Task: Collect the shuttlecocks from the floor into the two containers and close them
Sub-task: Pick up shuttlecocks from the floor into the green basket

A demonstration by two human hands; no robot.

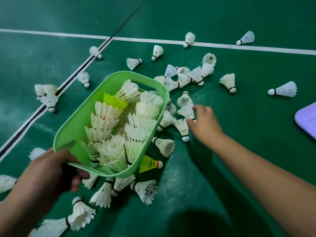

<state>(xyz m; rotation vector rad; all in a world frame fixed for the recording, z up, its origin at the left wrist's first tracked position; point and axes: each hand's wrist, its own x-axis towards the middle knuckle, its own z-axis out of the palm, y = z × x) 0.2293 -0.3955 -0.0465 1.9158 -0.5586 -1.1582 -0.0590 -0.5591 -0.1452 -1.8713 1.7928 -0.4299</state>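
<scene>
My left hand (pixel 49 171) grips the near rim of a light green basket (pixel 68 134), held tilted above the floor. It is piled with white shuttlecocks (pixel 136 120) and one yellow one (pixel 113 100). My right hand (pixel 205 124) reaches to the floor just right of the basket, with thumb and fingers spread around the cork end of a white shuttlecock (pixel 186 111). Its cork is hidden by the hand. Several more white shuttlecocks (pixel 188 76) lie scattered on the green court, and a yellow shuttlecock (pixel 149 164) lies beside the basket's near corner.
A corner of a pale purple container (pixel 307 120) shows at the right edge. White court lines (pixel 239 45) and a dark strip (pixel 95 53) cross the floor. Loose shuttlecocks (pixel 80 212) also lie close to me, below the basket.
</scene>
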